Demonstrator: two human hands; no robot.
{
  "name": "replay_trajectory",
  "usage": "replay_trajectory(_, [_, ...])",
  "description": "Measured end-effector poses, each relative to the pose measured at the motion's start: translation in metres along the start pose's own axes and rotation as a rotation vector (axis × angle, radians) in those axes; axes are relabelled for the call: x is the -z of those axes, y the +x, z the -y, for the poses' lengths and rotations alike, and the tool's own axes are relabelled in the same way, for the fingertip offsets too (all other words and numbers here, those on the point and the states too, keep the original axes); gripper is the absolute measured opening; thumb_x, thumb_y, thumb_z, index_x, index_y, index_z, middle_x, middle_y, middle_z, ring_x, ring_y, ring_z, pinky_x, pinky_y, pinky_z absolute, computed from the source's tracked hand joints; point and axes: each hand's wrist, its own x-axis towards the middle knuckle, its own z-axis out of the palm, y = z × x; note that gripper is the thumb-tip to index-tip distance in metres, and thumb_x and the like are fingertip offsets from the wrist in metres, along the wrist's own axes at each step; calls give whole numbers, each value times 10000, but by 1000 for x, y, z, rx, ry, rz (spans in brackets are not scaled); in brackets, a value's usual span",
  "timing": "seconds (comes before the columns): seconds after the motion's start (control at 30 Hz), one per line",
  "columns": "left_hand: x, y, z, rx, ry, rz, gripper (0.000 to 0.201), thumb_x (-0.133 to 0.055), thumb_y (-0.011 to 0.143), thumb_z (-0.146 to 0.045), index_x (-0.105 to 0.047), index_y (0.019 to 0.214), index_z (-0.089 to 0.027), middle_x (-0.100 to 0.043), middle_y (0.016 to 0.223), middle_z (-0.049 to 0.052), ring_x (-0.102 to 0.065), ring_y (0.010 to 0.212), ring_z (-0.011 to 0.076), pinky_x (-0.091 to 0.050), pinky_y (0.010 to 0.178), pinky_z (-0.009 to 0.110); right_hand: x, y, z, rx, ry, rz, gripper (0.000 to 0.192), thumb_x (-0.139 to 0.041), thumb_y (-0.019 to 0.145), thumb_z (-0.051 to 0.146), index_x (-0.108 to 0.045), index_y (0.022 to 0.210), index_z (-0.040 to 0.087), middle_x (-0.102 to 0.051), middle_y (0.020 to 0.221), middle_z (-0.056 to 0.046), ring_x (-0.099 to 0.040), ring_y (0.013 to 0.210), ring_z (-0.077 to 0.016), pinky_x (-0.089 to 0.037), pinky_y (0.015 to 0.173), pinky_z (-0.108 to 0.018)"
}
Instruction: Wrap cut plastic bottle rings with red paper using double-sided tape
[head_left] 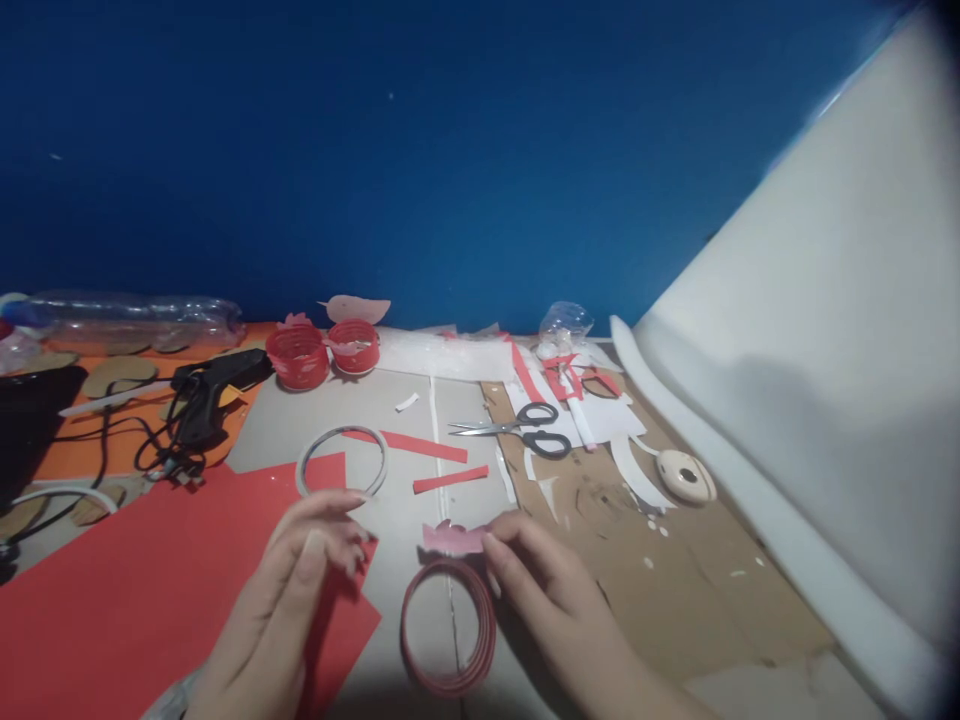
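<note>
Both wrists are cut off by the bottom edge, the red sheet (pixel 150 590) is partly hidden under the left hand (pixel 289 590), the bottle (pixel 112 320) and cardboard shapes (pixel 45 505) are clipped at the left edge, and the right corner is blurred dark.

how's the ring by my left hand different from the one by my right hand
The grey ring by the left hand is pale grey and lies farther off, partly on the red sheet; the red ring by the right hand is red and lies nearer, on bare cardboard. The grey ring looks smaller and thinner, the red ring wider-banded. Both are open hoops lying flat.
</note>
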Motion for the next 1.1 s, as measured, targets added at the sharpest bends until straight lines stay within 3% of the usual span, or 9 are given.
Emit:
replay_trajectory(0.1, [-9,-10,-1,-40,92,212,498,-562,800,-601,-571,1187,-287,-553,1340,51,-568,1151,271,-464,984,401,0,1,-2,22,-26,0,288,-434,967,405,-503,766,211,-507,705,49,-492,680,-111,-381,646,-207])
replay_trajectory(0.23, [-10,-19,-3,-160,274,405,921,-815,547,-544,-427,1351,-320,-449,1447,67,-378,1340,336,-334,1095,470,-2,3,-2,55,-87,27,260,-428,974,362,-531,788,212,-563,759,34,-537,734,-119,-399,685,-211])
replay_trajectory(0.4, [-5,-17,3,-48,288,538,880,-742,712,-397,-221,1419,-349,-543,1371,63,-449,1305,282,-326,1093,472,-3,5,1,79,-140,45,243,-428,978,327,-555,807,210,-587,785,26,-550,753,-121,-403,695,-215])
replay_trajectory(0.53, [-4,-14,8,-65,286,542,864,-754,697,-357,-255,1402,-375,-577,1333,30,-476,1284,270,-357,1079,446,-3,5,3,106,-167,61,259,-415,983,327,-541,788,212,-571,752,35,-536,718,-113,-397,672,-209])
replay_trajectory(0.7, [-4,-15,4,-38,307,512,694,-755,692,-383,-446,1313,-379,-554,1356,13,-507,1251,286,-414,1038,432,-1,4,1,97,-157,82,257,-411,987,335,-559,815,215,-589,786,31,-557,754,-113,-411,700,-207])
replay_trajectory(0.87, [-5,-15,-6,-26,294,491,806,-759,686,-315,-349,1377,-384,-604,1285,6,-514,1240,262,-385,1057,422,0,4,-1,133,-167,79,222,-431,985,299,-565,825,224,-591,798,39,-556,762,-103,-404,703,-201])
replay_trajectory(1.1, [-10,-13,-16,-63,317,512,571,-791,632,-245,-570,1156,-288,-617,1210,52,-575,1136,276,-489,943,364,0,5,4,149,-179,108,206,-440,982,281,-606,868,237,-610,848,30,-570,806,-109,-416,736,-216])
